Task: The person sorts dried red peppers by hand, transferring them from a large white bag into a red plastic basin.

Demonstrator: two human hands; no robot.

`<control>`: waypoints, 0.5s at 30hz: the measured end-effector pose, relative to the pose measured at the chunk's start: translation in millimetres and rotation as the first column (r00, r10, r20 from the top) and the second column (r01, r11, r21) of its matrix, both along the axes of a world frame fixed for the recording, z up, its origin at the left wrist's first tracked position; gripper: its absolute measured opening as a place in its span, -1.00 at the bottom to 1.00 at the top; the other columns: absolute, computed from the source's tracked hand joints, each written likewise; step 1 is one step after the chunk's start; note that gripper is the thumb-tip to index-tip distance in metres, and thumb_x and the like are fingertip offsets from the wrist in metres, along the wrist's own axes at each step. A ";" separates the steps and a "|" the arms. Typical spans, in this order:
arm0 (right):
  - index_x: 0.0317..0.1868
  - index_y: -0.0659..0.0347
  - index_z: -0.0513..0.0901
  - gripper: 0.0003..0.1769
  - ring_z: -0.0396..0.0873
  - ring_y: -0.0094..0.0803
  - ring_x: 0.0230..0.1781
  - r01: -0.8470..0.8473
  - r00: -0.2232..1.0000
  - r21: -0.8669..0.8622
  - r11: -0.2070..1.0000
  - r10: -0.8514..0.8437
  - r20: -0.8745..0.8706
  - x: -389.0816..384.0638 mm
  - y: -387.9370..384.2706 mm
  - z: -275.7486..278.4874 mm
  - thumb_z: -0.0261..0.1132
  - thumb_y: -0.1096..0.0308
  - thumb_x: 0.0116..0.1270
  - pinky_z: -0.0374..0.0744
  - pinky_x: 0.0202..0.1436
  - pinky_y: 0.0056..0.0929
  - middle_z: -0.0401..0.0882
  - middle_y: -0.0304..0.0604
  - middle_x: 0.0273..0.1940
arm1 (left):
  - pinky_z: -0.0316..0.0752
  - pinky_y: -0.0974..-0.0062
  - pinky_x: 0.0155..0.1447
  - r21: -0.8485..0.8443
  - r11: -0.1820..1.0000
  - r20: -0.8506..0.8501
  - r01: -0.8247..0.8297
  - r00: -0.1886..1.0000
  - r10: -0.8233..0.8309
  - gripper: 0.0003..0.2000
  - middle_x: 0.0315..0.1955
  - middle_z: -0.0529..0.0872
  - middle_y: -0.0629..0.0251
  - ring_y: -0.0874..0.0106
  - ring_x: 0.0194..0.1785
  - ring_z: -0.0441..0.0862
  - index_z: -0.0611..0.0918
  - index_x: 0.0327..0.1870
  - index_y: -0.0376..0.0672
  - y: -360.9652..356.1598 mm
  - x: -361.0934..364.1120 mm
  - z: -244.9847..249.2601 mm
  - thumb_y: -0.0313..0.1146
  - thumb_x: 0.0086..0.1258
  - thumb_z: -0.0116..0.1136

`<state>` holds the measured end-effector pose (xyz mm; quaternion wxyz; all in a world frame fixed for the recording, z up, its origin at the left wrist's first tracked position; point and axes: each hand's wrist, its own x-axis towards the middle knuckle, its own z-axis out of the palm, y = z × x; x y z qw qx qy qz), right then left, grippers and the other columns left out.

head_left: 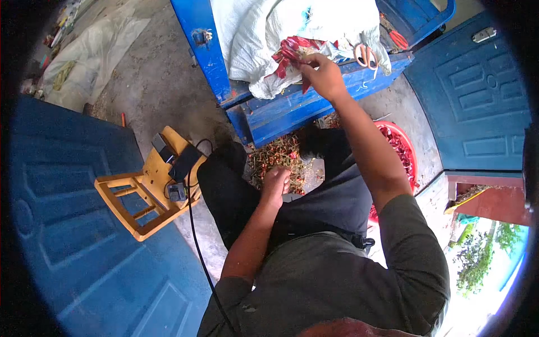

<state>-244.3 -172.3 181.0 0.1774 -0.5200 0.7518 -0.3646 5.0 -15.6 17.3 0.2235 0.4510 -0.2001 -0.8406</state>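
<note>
My right hand (324, 77) reaches over the edge of a white woven sack (247, 50), its fingers pinched on a dried red chili (306, 85). Just beside those fingertips, a heap of dried red chilies (287, 53) lies on the sack. Low between my knees is my left hand (276, 184), its fingers curled closed; what they hold, if anything, is hidden. Beneath it, many chili stems and red bits (275, 154) cover the floor. A pair of scissors (366, 56) with pinkish handles rests on the sack, right of my right hand.
The sack lies on a blue metal cart (331, 92), where red-handled pliers or cutters (397, 39) also sit. A red basin (412, 149) of chilies stands by my right leg. To my left is a wooden chair (160, 174) with dark devices and a cable. Blue doors (73, 219) flank both sides.
</note>
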 end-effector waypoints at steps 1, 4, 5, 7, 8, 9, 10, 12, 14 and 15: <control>0.02 0.29 0.64 -0.65 0.71 -0.32 -0.15 0.003 1.000 0.004 1.000 -0.003 -0.001 -2.0 9.5 -4.6 0.36 0.25 0.32 0.61 -0.07 -0.39 0.74 -0.06 -0.20 | 0.13 0.64 -0.61 -0.001 1.000 -0.014 0.002 1.000 -0.002 -0.93 -0.61 0.38 0.57 0.68 -0.66 0.25 0.57 -0.22 -0.11 -0.9 -0.3 4.2 -0.38 0.35 0.17; -0.08 0.27 0.61 -0.80 0.70 -0.28 -0.32 -0.038 0.948 -0.203 0.978 0.100 0.302 2.0 49.6 -12.9 0.24 0.36 0.35 0.63 -0.15 -0.36 0.70 -0.06 -0.27 | 0.14 0.62 -0.60 0.006 1.000 -0.023 0.026 0.999 -0.026 -0.91 -0.60 0.38 0.56 0.67 -0.64 0.27 0.58 -0.19 -0.13 -4.7 -2.6 5.2 -0.38 0.36 0.16; -0.09 0.26 0.59 -0.83 0.68 -0.34 -0.34 -0.033 0.880 -0.215 0.976 0.130 0.457 7.5 70.1 -11.5 0.20 0.40 0.37 0.62 -0.20 -0.41 0.69 -0.11 -0.29 | 0.15 0.61 -0.59 0.013 0.999 -0.016 0.048 0.999 -0.048 -0.90 -0.59 0.39 0.55 0.66 -0.62 0.28 0.58 -0.17 -0.14 -4.1 -2.7 4.2 -0.37 0.37 0.15; -0.03 0.26 0.56 -0.81 0.66 -0.40 -0.36 -0.054 0.710 -0.162 0.985 0.152 0.687 20.8 114.3 -11.7 0.17 0.46 0.38 0.60 -0.27 -0.47 0.68 -0.16 -0.28 | 0.13 0.63 -0.59 0.012 0.999 0.010 0.031 0.999 -0.032 -0.91 -0.60 0.39 0.56 0.67 -0.63 0.28 0.59 -0.19 -0.13 -2.1 -5.3 7.3 -0.38 0.36 0.15; 0.04 0.25 0.56 -0.75 0.66 -0.42 -0.36 -0.089 0.626 -0.102 0.991 0.136 0.768 25.9 135.6 -16.1 0.16 0.47 0.37 0.60 -0.29 -0.47 0.69 -0.18 -0.25 | 0.12 0.64 -0.59 0.005 1.000 0.033 0.008 0.999 -0.008 -0.92 -0.61 0.39 0.57 0.69 -0.63 0.27 0.61 -0.21 -0.13 -1.4 -7.1 9.4 -0.40 0.34 0.16; 0.11 0.26 0.54 -0.69 0.66 -0.42 -0.35 -0.104 0.613 0.001 0.995 0.064 0.788 28.0 155.7 -38.8 0.16 0.48 0.37 0.61 -0.28 -0.47 0.69 -0.16 -0.22 | 0.11 0.65 -0.58 -0.020 0.998 0.058 0.054 0.997 -0.053 -0.92 -0.61 0.39 0.57 0.69 -0.62 0.28 0.61 -0.21 -0.13 -2.1 -6.2 10.9 -0.39 0.34 0.15; 0.18 0.27 0.53 -0.63 0.67 -0.42 -0.34 -0.106 0.595 0.108 0.988 -0.024 0.803 29.7 178.0 -70.2 0.16 0.49 0.36 0.61 -0.28 -0.47 0.70 -0.14 -0.19 | 0.11 0.65 -0.58 -0.014 0.995 0.067 0.097 0.993 -0.096 -0.92 -0.61 0.39 0.57 0.69 -0.62 0.28 0.61 -0.21 -0.13 -0.6 -6.5 11.3 -0.39 0.34 0.15; 0.13 0.25 0.59 -0.64 0.66 -0.50 -0.20 -0.267 0.385 0.170 0.948 -0.057 0.921 38.3 210.3 -110.6 0.23 0.44 0.31 0.64 -0.24 -0.50 0.67 -0.20 -0.09 | 0.09 0.66 -0.57 -0.055 0.997 0.061 0.060 0.997 -0.056 -0.92 -0.61 0.38 0.56 0.68 -0.62 0.28 0.61 -0.23 -0.12 2.6 -12.1 9.8 -0.38 0.33 0.14; 0.13 0.27 0.59 -0.64 0.70 -0.44 -0.19 -0.396 0.405 0.067 0.916 0.109 0.908 51.0 228.4 -124.1 0.26 0.41 0.33 0.67 -0.18 -0.47 0.70 -0.15 -0.11 | 0.11 0.66 -0.58 -0.079 0.985 0.099 0.154 0.984 -0.146 -0.91 -0.60 0.39 0.55 0.68 -0.62 0.28 0.59 -0.22 -0.13 4.4 -14.9 -1.4 -0.35 0.38 0.11; 0.13 0.27 0.59 -0.64 0.70 -0.44 -0.19 -0.345 0.400 0.070 0.936 0.079 0.913 56.6 232.8 -129.2 0.26 0.41 0.33 0.67 -0.18 -0.47 0.70 -0.15 -0.11 | 0.12 0.65 -0.59 -0.057 0.990 0.123 0.132 0.985 -0.124 -0.90 -0.59 0.40 0.53 0.68 -0.63 0.28 0.59 -0.21 -0.14 5.8 -15.9 -4.1 -0.33 0.41 0.10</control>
